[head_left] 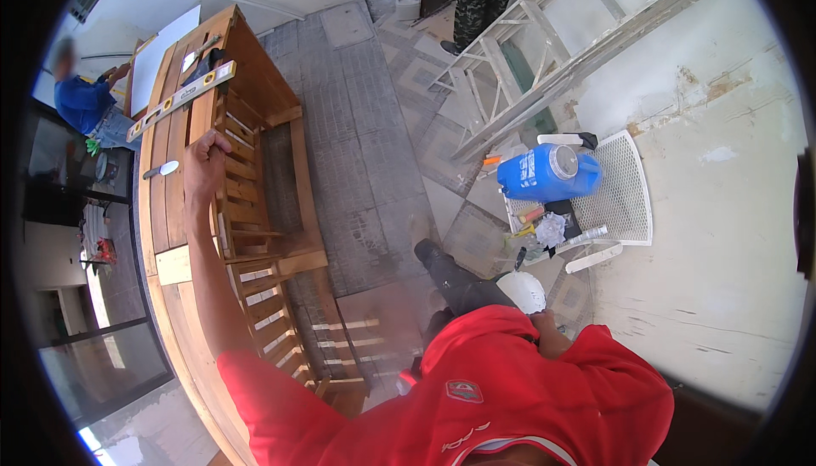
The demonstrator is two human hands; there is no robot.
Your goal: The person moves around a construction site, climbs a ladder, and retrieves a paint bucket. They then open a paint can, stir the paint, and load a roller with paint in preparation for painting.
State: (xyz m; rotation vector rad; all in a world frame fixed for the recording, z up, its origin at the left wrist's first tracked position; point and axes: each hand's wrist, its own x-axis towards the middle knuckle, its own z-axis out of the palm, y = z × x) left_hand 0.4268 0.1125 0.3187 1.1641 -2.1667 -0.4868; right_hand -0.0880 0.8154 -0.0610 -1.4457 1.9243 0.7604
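Note:
My left hand (206,160) is closed in a fist at the inner edge of the long wooden counter (174,211). Whether anything is inside its curled fingers is hidden. Beside it on the planks lies a small trowel (161,169) with a pale blade and dark handle. Farther along, a spirit level (182,101) lies across the boards. Low by my right side, my right hand (544,323) grips the edge of a white round tub (522,291), partly covered by my red sleeve. A dark handle (520,258) stands up at its rim.
A ladder (544,50) leans at the far right. Near the right wall, a blue jug (548,173) stands among tools beside a white mesh panel (625,194). One person in blue (85,105) stands behind the counter; another in camouflage trousers (480,3) stands at the back.

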